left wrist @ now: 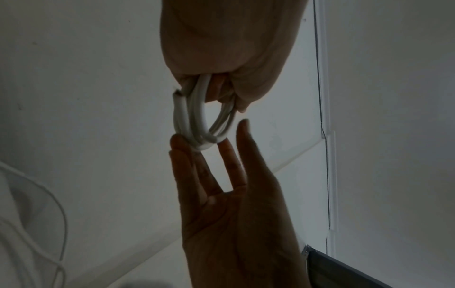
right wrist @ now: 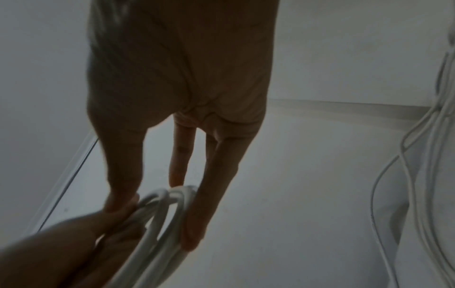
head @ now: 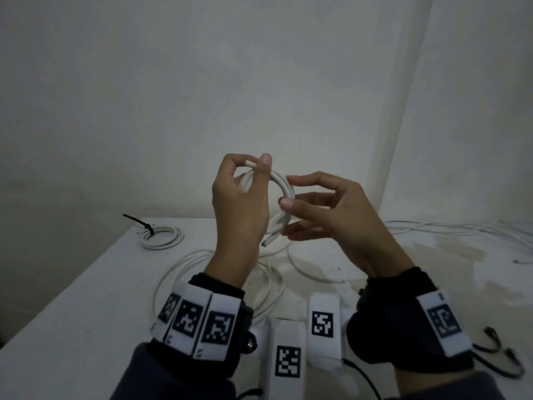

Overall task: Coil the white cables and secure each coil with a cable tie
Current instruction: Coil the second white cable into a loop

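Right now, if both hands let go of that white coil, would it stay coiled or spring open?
Probably it would spring open: the white coil carries no tie, and its free end juts out stiffly. The tied coil on the table keeps its shape under a black tie.

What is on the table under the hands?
Under the left hand and right hand, loose white cables lie on the table. The forearms and wrist bands cover part of them.

White cable coil (head: 281, 184): smooth, slightly glossy plastic sheath. Bench (head: 86, 284): matt white, stained. Cable tie (head: 138, 222): black plastic.
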Available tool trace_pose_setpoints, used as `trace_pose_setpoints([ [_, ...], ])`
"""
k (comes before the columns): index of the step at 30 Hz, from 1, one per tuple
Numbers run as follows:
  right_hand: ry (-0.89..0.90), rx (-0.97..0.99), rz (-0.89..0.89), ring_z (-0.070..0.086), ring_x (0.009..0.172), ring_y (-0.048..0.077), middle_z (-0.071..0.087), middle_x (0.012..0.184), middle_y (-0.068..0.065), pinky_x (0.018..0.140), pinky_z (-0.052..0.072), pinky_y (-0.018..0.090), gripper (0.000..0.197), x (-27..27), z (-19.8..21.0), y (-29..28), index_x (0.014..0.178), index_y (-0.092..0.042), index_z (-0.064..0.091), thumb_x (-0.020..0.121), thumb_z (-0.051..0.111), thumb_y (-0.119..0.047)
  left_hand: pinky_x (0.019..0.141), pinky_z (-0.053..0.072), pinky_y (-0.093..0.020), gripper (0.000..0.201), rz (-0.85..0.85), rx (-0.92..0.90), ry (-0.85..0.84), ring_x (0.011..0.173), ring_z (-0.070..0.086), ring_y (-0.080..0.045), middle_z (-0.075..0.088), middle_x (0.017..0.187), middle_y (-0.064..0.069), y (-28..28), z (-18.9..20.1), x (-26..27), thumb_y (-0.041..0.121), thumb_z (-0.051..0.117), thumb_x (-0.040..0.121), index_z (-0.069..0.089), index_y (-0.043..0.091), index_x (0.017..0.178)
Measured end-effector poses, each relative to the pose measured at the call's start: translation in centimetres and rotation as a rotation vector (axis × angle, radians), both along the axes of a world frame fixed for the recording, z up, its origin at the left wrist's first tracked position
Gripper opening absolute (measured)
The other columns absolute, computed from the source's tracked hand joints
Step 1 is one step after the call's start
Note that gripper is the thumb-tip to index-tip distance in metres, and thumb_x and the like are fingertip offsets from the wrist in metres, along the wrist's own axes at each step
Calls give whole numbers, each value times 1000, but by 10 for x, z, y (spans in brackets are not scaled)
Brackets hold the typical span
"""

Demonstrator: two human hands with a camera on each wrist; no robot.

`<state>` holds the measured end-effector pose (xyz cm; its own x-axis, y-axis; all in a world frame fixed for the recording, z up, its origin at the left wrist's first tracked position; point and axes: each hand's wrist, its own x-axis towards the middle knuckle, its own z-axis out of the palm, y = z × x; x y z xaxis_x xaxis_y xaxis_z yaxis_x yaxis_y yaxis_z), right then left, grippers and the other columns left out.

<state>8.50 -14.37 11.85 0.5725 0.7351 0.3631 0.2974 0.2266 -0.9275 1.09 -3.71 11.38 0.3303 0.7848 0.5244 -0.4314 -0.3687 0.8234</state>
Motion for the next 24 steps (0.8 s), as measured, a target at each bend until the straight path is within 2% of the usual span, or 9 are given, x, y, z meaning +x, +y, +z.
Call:
trace_pose_setpoints([
  [4,-149,32,-214,70,56,26,73,79,12,51,58,36,28,-1,-5,10,92,-10,57,75,79,-8,49,36,-16,13,-86,4,24,52,45,-3,51,71,5,-11,0,1,33,56,93,52,21,89],
  [7,-238,41,-315,70,54,21,72,78,10,47,58,38,22,7,-10,10,86,-9,51,82,72,-5,43,38,-14,9,-297,21,106,42,46,0,53,62,9,-17,1,-2,25,54,95,49,18,96],
  [9,-353,13,-388,71,60,16,71,77,4,48,58,41,23,14,-12,8,82,-13,50,82,72,-7,48,42,-19,8,-433,8,207,44,47,-3,54,55,10,-11,4,-6,22,53,96,47,18,99],
  [11,-547,-56,-475,71,72,12,69,76,-7,55,58,42,27,18,-13,6,79,-21,47,81,72,-11,53,47,-25,7,-549,-53,273,51,53,-11,61,61,1,-1,7,-10,17,52,96,46,17,98],
  [13,-724,-121,-513,71,77,12,69,77,-9,61,55,36,29,17,-14,5,81,-26,44,82,71,-16,58,52,-29,11,-650,-158,295,54,59,-18,67,71,-11,9,11,-16,7,51,94,45,13,101],
  [15,-834,-180,-498,67,68,10,73,82,-4,64,50,31,27,13,-13,7,84,-28,43,84,68,-19,60,56,-28,19,-740,-229,331,55,62,-19,67,76,-17,18,13,-21,0,48,92,47,5,110],
  [18,-875,-222,-453,50,56,-1,75,88,-2,65,47,28,22,7,-13,8,93,-27,47,86,67,-21,58,53,-26,24,-858,-267,381,46,50,-14,57,68,-11,24,13,-25,-3,39,87,50,-5,109],
  [21,-836,-172,-448,52,53,-4,75,89,-7,70,51,29,24,8,-14,10,106,-25,59,85,69,-22,52,44,-25,21,-796,-285,385,36,29,-9,38,52,-1,20,12,-18,2,31,83,47,5,97],
  [24,-806,-157,-465,52,50,-12,75,88,-11,67,49,23,17,9,-11,10,100,-27,71,83,72,-25,47,32,-23,14,-640,-274,378,32,18,-9,28,43,5,12,12,-11,8,33,83,44,9,92],
])
